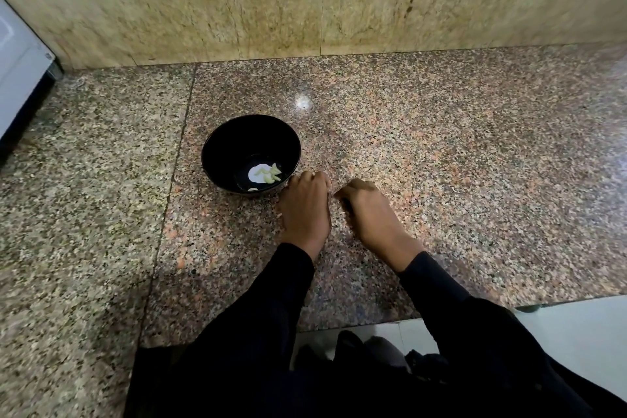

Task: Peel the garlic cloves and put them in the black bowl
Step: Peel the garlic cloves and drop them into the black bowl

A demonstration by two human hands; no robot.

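Resting on the speckled granite table (pixel 441 153), both hands lie close together just to the right of the bowl (pixel 217 153). The left hand (pixel 305 207) is curled with its fingers bent down, and its knuckles are beside the bowl's near right rim, touching it or almost so. The right hand (pixel 368 210) is curled in the same way, a little apart from the left one, with the fingertips pointing down to the table. Whether either hand holds a clove cannot be told, because the fingers hide what is under them. Both arms wear black sleeves (pixel 441 288).

The bowl is black and stands upright on the table, left of the hands. Inside, at the bottom, several pale peeled cloves (pixel 273 174) lie next to a white round reflection of light. No unpeeled garlic is visible on the table.

Behind the table rises a beige stone wall (pixel 237 0). At the far left edge stands a white appliance (pixel 17 54), well apart from the bowl. A bright spot of light (pixel 303 101) shines on the table behind the bowl. Near the bottom, past the table edge, a light tiled floor (pixel 576 343) shows. Nothing stands between the hands and the bowl.
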